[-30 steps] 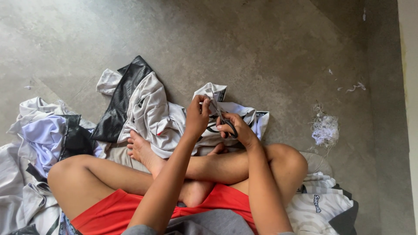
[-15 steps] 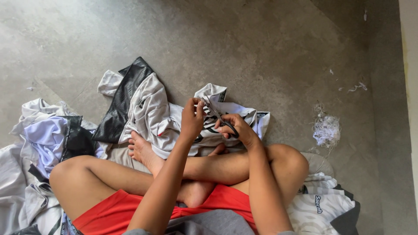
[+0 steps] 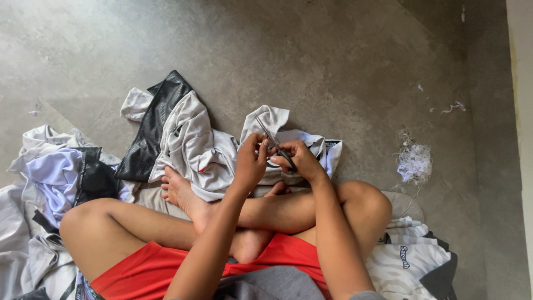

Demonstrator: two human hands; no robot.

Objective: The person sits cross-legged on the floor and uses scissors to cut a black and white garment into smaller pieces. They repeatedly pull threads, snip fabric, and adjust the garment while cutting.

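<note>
Scissors (image 3: 273,145) gripped in right hand (image 3: 297,160), left hand (image 3: 251,161) fingers apparently pinching white garment (image 3: 200,150).

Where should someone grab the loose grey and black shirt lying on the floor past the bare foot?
Best at the raised grey fold of the grey and black shirt, coming from above. It bunches up off the concrete floor, so fingers could pinch it; the flat black panel offers less.

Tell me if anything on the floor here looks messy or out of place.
Yes. A tangled clump of white threads lies on the concrete floor to the right of the person's knee, with a few stray scraps beyond it. Crumpled garments are heaped unfolded around the legs.
</note>
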